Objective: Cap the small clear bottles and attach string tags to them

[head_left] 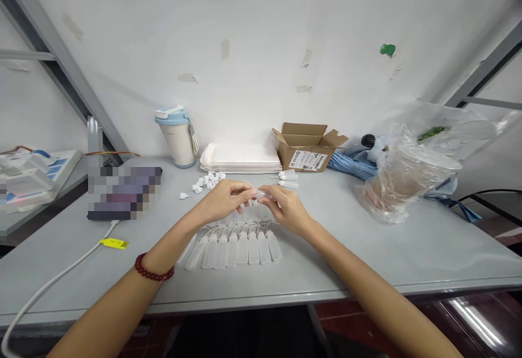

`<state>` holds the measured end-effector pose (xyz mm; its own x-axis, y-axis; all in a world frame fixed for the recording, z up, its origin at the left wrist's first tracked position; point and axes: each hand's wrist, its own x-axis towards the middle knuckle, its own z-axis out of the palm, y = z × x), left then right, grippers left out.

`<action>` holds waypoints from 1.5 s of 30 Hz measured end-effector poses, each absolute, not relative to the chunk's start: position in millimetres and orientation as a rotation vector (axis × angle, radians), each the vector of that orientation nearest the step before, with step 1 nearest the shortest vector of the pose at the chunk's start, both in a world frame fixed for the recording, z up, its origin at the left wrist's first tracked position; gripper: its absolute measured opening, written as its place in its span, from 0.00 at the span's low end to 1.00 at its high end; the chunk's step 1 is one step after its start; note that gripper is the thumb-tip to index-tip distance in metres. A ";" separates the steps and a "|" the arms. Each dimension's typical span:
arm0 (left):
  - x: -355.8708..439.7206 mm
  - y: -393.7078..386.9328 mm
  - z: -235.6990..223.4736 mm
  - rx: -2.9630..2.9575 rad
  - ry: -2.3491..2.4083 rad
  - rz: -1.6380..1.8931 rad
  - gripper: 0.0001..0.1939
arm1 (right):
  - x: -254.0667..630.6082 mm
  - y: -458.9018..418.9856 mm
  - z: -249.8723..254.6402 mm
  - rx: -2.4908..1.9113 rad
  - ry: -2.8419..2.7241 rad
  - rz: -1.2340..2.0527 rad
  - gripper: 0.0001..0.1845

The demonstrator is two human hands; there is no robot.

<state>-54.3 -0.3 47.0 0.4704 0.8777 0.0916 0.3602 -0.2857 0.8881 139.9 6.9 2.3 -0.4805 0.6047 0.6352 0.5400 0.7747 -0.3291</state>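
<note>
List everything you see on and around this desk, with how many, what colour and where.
Desk: one, grey, across the view
Bottles: many, clear, rows before the person; a few near the box
Caps: small pile, white, behind left hand
Flat stack: one, white, back centre
Box: one, brown, open, back centre-right
Tumbler: one, cream and light blue, back left
Blurred device: one, dark, left
Cable: one, white, yellow tag, left
Equipment: white and blue, far left
Folded fabric: blue, right of box
Bagged container: one, clear bag, right
Wall: white, behind
Bracelet: one, dark red, left wrist
Hands: two, left and right, centre, pinching a small clear item
</note>
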 end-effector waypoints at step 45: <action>-56.0 2.8 40.5 1.596 1.066 0.824 0.22 | 139.1 1.6 9.0 -0.834 -2.111 0.013 0.10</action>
<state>-56.0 2.8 40.5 0.3782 0.9257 0.0074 0.2403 -0.1059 0.9649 139.1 1.6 9.0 -0.4219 0.5661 0.7082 0.5572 0.7781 -0.2900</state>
